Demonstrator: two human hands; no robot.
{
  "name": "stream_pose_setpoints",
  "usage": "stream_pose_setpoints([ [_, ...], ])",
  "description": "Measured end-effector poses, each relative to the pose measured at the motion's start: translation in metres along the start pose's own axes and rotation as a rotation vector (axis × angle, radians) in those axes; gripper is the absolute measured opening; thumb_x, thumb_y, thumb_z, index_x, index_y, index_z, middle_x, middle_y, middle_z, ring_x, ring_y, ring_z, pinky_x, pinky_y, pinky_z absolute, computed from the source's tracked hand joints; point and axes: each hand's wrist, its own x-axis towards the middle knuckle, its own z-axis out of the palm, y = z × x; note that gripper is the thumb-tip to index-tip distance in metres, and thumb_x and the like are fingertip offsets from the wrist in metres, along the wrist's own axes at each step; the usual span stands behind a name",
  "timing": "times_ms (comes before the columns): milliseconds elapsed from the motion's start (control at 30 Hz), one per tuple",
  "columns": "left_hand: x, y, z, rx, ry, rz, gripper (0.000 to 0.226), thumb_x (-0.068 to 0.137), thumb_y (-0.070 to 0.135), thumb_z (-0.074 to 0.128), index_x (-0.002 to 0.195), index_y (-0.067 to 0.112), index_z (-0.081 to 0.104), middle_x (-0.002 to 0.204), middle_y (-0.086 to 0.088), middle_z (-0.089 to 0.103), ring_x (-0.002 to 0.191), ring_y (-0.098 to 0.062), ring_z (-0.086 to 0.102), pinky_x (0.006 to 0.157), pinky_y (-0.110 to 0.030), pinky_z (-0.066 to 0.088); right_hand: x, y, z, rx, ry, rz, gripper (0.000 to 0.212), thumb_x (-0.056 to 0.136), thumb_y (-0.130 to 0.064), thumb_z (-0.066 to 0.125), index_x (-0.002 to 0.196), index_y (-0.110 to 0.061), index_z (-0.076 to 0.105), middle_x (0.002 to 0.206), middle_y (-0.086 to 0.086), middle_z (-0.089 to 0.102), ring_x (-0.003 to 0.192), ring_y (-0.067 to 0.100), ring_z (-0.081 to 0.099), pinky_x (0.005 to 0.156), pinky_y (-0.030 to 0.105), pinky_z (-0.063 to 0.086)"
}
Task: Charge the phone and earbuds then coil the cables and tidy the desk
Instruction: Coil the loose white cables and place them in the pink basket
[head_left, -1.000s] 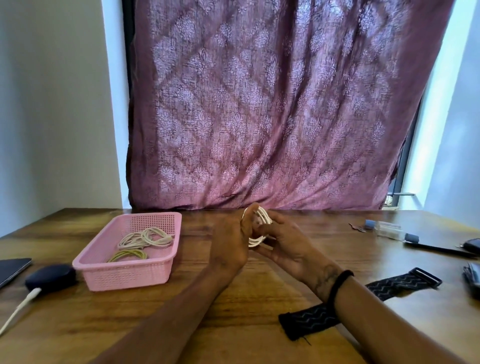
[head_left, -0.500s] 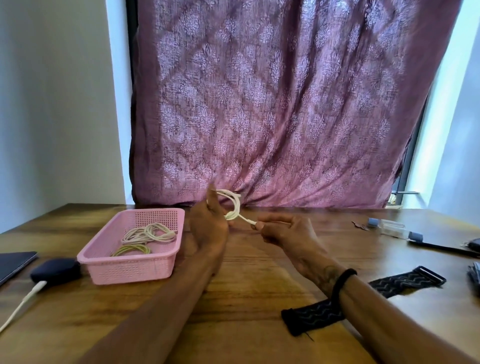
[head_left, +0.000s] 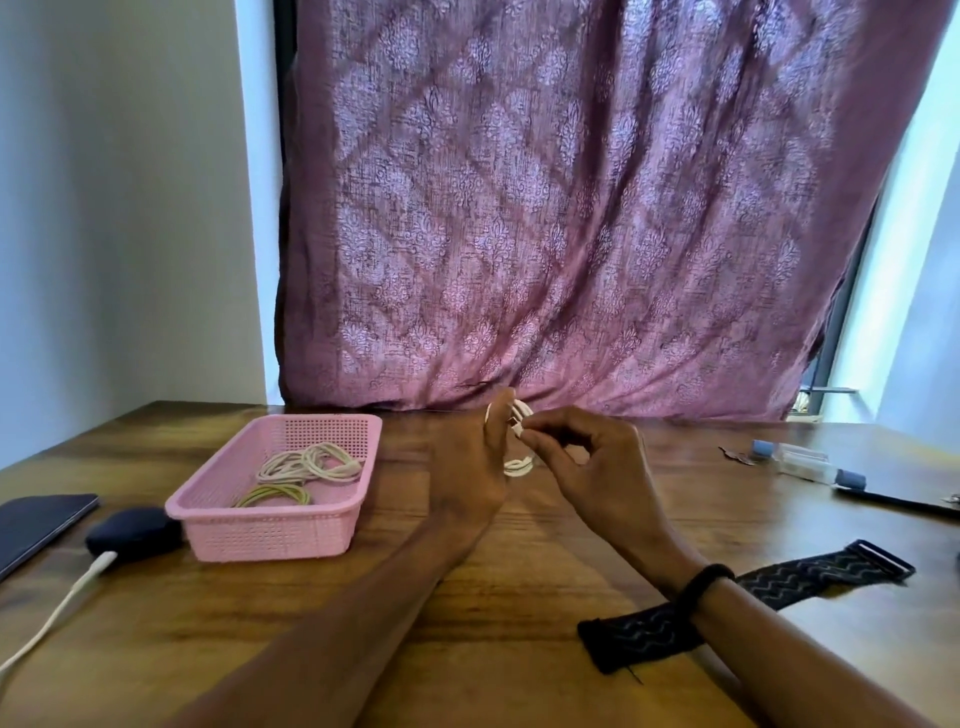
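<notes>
A small white cable coil (head_left: 519, 465) is wound around my left hand (head_left: 470, 470), held upright above the wooden desk (head_left: 498, 613). My right hand (head_left: 592, 465) pinches the cable's free end against the coil near the left thumb. A pink basket (head_left: 208, 512) to the left holds a coiled cream cable (head_left: 311, 462) and a coiled green one (head_left: 272, 495). At the far left a dark phone (head_left: 36, 525) lies flat, and a dark earbud case (head_left: 132, 532) has a white charging cable (head_left: 57, 608) plugged in.
A black patterned strap (head_left: 826, 569) lies on the desk under my right forearm. At the back right are a clear tube with blue caps (head_left: 802, 462) and a dark flat object (head_left: 893, 501). A purple curtain (head_left: 597, 208) hangs behind the desk.
The right hand drew the cable end out to the side, then brought it back to the coil. Both hands now sit close together again, with the loops around the left hand.
</notes>
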Motion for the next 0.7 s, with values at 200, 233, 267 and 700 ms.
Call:
stream_pose_setpoints([
  [200, 0.002, 0.007, 0.001, -0.174, 0.084, -0.076, 0.059, 0.108, 0.049, 0.036, 0.067, 0.015, 0.061, 0.054, 0.002, 0.057, 0.048, -0.016, 0.057, 0.05, -0.048, 0.044, -0.002, 0.0, 0.008, 0.007, 0.027, 0.017, 0.014, 0.093, -0.017, 0.076, 0.106, -0.022, 0.081, 0.105, -0.01, 0.066, 0.087, 0.009, 0.07, 0.077, 0.034, 0.061],
  [233, 0.004, 0.008, 0.002, -0.179, 0.099, -0.074, 0.057, 0.109, 0.045, 0.038, 0.063, 0.018, 0.058, 0.052, 0.005, 0.055, 0.046, -0.015, 0.055, 0.049, -0.047, 0.042, 0.0, 0.001, 0.008, -0.004, 0.034, 0.036, 0.014, 0.093, -0.02, 0.076, 0.105, -0.025, 0.08, 0.106, -0.009, 0.057, 0.086, 0.011, 0.067, 0.075, 0.032, 0.06],
  [267, 0.004, 0.01, 0.002, -0.175, 0.098, -0.074, 0.053, 0.109, 0.042, 0.039, 0.062, 0.023, 0.055, 0.051, 0.006, 0.052, 0.045, -0.016, 0.054, 0.049, -0.045, 0.04, 0.001, 0.002, 0.007, -0.007, 0.027, 0.064, 0.014, 0.093, -0.023, 0.076, 0.105, -0.028, 0.08, 0.106, -0.007, 0.051, 0.085, 0.012, 0.065, 0.074, 0.032, 0.06],
  [700, -0.001, 0.03, -0.002, -0.14, -0.066, 0.091, 0.041, 0.108, 0.031, 0.046, 0.069, 0.045, 0.045, 0.053, 0.019, 0.049, 0.054, 0.006, 0.053, 0.057, -0.007, 0.03, 0.006, 0.011, -0.003, -0.113, -0.08, 0.113, 0.011, 0.097, -0.028, 0.07, 0.107, -0.026, 0.065, 0.087, -0.014, 0.074, 0.078, 0.003, 0.071, 0.065, 0.026, 0.054],
])
